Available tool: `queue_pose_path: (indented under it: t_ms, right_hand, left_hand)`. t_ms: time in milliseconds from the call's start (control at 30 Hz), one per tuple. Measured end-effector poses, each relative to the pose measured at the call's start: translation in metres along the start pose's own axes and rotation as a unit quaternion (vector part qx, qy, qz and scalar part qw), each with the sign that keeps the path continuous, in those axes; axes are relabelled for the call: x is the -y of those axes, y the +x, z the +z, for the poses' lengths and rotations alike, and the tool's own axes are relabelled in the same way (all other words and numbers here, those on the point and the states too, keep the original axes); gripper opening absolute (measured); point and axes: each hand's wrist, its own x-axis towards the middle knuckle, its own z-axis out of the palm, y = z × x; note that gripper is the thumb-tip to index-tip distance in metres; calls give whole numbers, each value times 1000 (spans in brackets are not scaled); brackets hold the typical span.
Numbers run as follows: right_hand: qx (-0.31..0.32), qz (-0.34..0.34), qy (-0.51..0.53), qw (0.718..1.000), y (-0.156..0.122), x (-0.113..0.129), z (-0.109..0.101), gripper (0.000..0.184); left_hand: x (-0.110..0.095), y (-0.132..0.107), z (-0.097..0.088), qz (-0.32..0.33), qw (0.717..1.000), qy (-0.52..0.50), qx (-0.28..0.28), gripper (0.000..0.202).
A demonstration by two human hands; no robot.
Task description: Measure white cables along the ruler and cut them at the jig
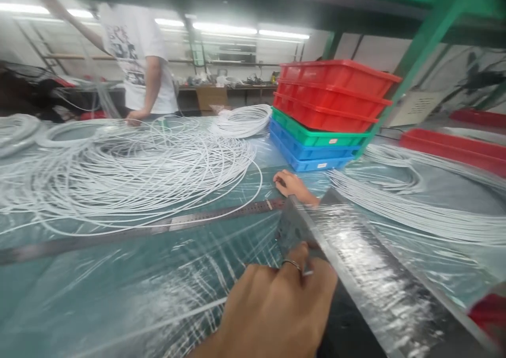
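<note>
My left hand (pixel 280 305), with a ring on one finger, is closed at the side of a grey metal block (pixel 363 252). A white cable (pixel 185 314) runs into its grip, and a small white tip shows between the fingers. Past the block my right hand (pixel 290 183) lies low over the table, its fingers curled in. Whatever it may hold is too small to make out, and the block hides its forearm. A long measuring strip (pixel 205 215) lies along the table up to the block. A big loose pile of white cable (pixel 150 173) spreads to the left.
Stacked red, green and blue crates (pixel 332 99) stand beyond my right hand. Bundled white cables (pixel 419 205) and a red tray (pixel 454 147) lie on the right. A green post (pixel 419 47) rises there. Across the table stands a co-worker in a white shirt (pixel 138 57).
</note>
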Motion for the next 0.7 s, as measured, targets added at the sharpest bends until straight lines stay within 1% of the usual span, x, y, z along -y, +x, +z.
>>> queue_pose_path:
  t_ms: [33, 100, 167, 267, 333, 400, 500, 600, 633, 700]
  right_hand:
    - [-3, -3, 3, 1000, 1, -4, 3, 22]
    - [-12, -4, 5, 1000, 4, -12, 10, 19]
    - [-21, -2, 5, 1000, 7, -19, 16, 17]
    - [-26, -8, 4, 1000, 8, -28, 22, 15]
    - [-26, -16, 3, 1000, 8, -32, 24, 16]
    - [-28, -21, 1, 999, 8, -34, 26, 18]
    - [-30, -24, -1, 999, 8, -36, 27, 20]
    - [-29, -27, -2, 999, 8, -37, 30, 22]
    - [-30, -26, -2, 999, 9, -37, 31, 23]
    - [-32, -23, -2, 999, 9, -36, 31, 23]
  left_hand:
    - [-1, 1, 0, 1, 1000, 0, 6, 44]
    - [-1, 3, -1, 12, 1000, 2, -6, 52]
    - [-2, 5, -5, 16, 1000, 3, -13, 55]
    - [-3, 9, -12, 2, 1000, -10, 16, 47]
    - [-5, 11, -12, -6, 999, -22, 36, 42]
    - [-8, 13, -4, -20, 999, -24, 28, 38]
    - [-13, 15, 19, -53, 998, -27, -14, 31]
    - [-16, 17, 39, -67, 996, -27, -43, 29]
    - [-17, 17, 42, -70, 996, -24, -48, 28]
    - [-16, 16, 39, -74, 996, -18, -55, 25]
